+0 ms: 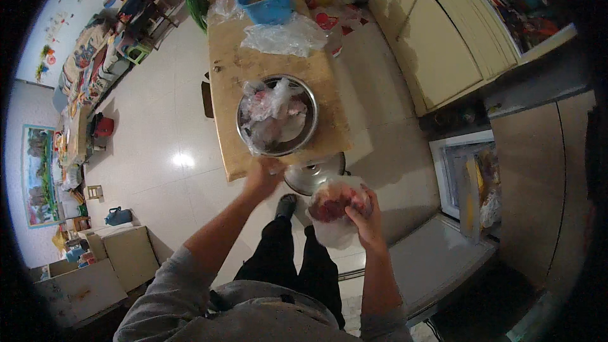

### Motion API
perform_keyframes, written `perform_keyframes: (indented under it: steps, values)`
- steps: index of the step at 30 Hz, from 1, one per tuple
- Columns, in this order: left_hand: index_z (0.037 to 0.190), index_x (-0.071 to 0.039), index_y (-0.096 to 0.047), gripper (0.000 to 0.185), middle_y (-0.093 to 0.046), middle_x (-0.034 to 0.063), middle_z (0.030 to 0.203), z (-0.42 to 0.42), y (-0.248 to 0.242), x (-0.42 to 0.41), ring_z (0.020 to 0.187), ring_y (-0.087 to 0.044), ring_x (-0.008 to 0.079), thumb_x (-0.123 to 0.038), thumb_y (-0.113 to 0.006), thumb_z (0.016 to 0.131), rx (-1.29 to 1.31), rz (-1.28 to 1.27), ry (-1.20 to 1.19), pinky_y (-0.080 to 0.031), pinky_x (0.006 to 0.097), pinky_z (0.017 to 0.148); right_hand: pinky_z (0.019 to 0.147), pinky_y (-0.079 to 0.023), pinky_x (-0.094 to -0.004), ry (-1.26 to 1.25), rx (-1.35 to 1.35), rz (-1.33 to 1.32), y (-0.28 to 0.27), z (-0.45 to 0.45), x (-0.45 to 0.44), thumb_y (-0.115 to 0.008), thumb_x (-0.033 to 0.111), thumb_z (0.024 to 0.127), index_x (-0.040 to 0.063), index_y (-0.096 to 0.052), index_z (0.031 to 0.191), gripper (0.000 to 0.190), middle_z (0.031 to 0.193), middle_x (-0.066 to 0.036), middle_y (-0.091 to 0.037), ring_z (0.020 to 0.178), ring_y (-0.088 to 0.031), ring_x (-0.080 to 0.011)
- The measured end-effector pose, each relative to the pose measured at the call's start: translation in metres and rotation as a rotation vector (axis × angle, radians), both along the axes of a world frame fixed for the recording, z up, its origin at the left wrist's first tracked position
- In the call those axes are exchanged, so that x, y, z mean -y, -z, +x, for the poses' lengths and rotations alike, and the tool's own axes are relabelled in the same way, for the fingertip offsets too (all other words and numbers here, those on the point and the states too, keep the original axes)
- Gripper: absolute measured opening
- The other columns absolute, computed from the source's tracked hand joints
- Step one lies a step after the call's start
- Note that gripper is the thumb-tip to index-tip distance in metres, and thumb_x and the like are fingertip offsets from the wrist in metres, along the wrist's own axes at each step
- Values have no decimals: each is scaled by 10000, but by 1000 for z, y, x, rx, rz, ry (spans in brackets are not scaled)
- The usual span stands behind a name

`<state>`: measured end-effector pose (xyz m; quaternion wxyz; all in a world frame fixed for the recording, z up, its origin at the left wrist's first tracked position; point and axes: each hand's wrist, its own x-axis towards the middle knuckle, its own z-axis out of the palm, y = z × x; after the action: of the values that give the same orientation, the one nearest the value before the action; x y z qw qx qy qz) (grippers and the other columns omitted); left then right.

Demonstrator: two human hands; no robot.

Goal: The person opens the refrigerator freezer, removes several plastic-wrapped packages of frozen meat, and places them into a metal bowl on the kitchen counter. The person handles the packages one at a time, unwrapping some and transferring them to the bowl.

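My right hand (368, 218) grips a clear plastic bag of raw red meat (335, 204), held in front of my legs to the right. My left hand (264, 175), blurred, is at the near edge of the wooden table (280, 65), just below a steel bowl (314, 126). Whether its fingers hold anything cannot be made out. Inside the bowl lie pale pink pieces of meat (289, 116), partly covered by crumpled clear plastic (280, 92). A round metal lid or pan (308, 179) shows below the table's near edge, partly hidden by the meat bag.
Farther along the table stand a blue plastic basin (263, 2) and a crumpled plastic bag (285, 35). An open refrigerator compartment (479, 185) with bagged contents is at right, its grey door (432, 261) swung out beside me. Cream cabinets (434, 47) line the right side.
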<state>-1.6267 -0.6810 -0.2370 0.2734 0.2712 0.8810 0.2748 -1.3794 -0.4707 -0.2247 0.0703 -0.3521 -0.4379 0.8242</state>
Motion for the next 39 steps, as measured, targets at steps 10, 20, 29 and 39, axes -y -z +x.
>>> perform_keyframes:
  steps: [10, 20, 29, 39]
  values:
    - [1071, -62, -676, 326, -574, 164, 1256, -113, 90, 15, 1184, -539, 394, -260, -695, 812, -455, -332, -31, -450, 501, 957, 999, -482, -460, -303, 402, 1092, 15, -232, 20, -813, 303, 777, 72, -431, 1411, 776, 1283, -253, -596, 1197, -587, -410]
    - [1002, -28, -692, 219, -672, 239, 834, -156, 82, 23, 791, -669, 409, -105, -629, 807, 146, 320, -484, -532, 453, 716, 950, -513, -515, -732, 797, 1125, 45, -313, 12, -762, 383, 786, 58, -518, 1306, 661, 1166, -304, -624, 1125, -609, -448]
    - [1094, -7, -690, 298, -698, 217, 996, -162, 40, 14, 949, -687, 364, -82, -649, 809, 154, 248, -174, -543, 412, 827, 960, -478, -524, -639, 833, 1534, 34, -336, 65, -768, 345, 798, 101, -564, 1331, 620, 1399, -206, -494, 1247, -520, -416]
    - [1064, -17, -656, 330, -601, 146, 1257, -109, 67, 48, 1185, -542, 363, -191, -721, 791, -238, 60, 260, -463, 496, 977, 1065, -400, -545, -1116, 431, 1659, 74, -394, 58, -760, 256, 771, 102, -576, 1357, 633, 1474, -158, -484, 1365, -453, -362]
